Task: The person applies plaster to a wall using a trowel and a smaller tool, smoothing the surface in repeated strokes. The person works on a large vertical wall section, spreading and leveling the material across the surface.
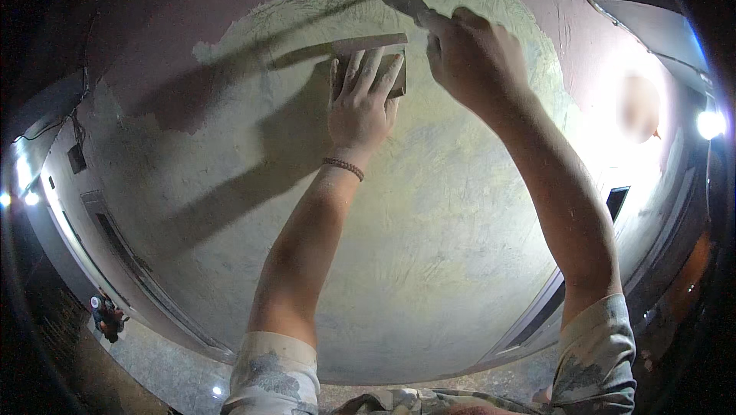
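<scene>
Pale green coating (452, 193) already spans the frame's centre and bottom; mauve wall (184, 9), upper left and right, looks left to cover; our right hand (481, 59) clenches a trowel (404, 4), upper centre; our left hand (360, 116) spreads over a plate (372, 42), grip unclear

We're up on the wearer's head here, left lens of a side-by-side pair, one wide fisheye looking out over the left forearm (295, 262) and right forearm (571, 200); it's facing the wall (429, 223), close in, left hand (362, 112) and right hand (481, 59) upper-centre, while floor (165, 357) curves in low and straight edges bend toward the rim
</scene>
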The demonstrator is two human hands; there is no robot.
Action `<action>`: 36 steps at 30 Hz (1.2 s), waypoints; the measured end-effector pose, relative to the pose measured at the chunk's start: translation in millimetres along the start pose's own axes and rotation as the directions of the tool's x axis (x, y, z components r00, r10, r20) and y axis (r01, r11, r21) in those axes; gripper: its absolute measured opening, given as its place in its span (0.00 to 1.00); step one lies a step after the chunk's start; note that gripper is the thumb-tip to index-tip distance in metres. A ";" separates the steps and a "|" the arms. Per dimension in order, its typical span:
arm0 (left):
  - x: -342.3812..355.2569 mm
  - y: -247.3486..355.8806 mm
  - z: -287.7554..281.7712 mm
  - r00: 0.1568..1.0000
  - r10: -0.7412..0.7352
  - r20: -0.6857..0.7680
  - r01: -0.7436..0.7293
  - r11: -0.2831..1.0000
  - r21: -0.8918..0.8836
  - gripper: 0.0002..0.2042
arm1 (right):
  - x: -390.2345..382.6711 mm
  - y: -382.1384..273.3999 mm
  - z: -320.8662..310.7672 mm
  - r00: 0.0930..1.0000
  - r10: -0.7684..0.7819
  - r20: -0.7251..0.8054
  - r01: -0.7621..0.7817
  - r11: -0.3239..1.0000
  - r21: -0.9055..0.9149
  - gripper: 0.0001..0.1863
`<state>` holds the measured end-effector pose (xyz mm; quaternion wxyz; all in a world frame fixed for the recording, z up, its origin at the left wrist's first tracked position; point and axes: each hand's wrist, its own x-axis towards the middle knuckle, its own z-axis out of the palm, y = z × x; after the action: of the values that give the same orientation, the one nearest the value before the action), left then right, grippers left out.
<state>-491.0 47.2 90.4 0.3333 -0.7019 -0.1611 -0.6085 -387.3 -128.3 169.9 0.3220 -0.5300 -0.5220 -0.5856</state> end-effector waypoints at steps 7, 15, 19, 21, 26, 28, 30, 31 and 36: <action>0.3 0.0 -0.7 1.000 0.003 -0.004 -0.003 1.000 -0.021 0.33 | 12.0 -4.0 1.7 0.994 -0.087 -0.071 0.087 0.996 -0.004 0.19; -3.5 -1.8 2.6 0.999 0.022 -0.049 -0.022 1.000 0.000 0.33 | 16.1 -10.3 -1.0 0.988 0.073 0.135 -0.071 0.997 -0.018 0.15; -2.9 -3.0 2.8 1.000 -0.003 -0.021 0.002 0.999 -0.051 0.31 | 23.0 -12.8 -2.9 0.997 -0.077 -0.024 0.075 0.995 -0.073 0.16; -1.9 -2.5 1.8 0.999 0.018 -0.036 -0.019 0.999 -0.030 0.31 | 22.1 -12.1 -4.0 0.997 -0.006 0.072 0.009 0.999 -0.044 0.16; -0.3 -0.4 -0.7 0.999 0.014 -0.050 -0.015 1.000 -0.021 0.31 | 25.9 -11.7 -5.5 0.996 -0.002 0.088 0.003 1.000 -0.013 0.16; -0.2 -0.1 -2.1 0.998 0.021 -0.053 -0.023 0.999 -0.031 0.31 | 28.3 -11.0 -6.5 1.000 -0.019 -0.006 0.019 1.000 0.020 0.16; -1.4 -0.2 -3.9 0.998 0.036 -0.060 -0.037 0.999 -0.027 0.31 | 30.1 -10.5 -8.1 0.996 -0.066 -0.052 0.070 0.995 0.076 0.16; -1.7 -0.4 -4.4 0.998 0.031 -0.050 -0.032 0.999 -0.023 0.31 | 30.4 -10.2 -9.0 0.998 -0.010 0.061 0.011 1.000 -0.013 0.15; -4.2 -0.2 -2.8 0.999 0.019 -0.044 -0.020 0.999 -0.025 0.31 | 33.9 -8.0 -8.6 0.991 0.059 0.117 -0.063 0.997 0.033 0.15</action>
<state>-494.1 46.2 86.5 0.3338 -0.6941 -0.1392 -0.6224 -405.1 -128.6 201.1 0.3186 -0.5728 -0.5338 -0.5343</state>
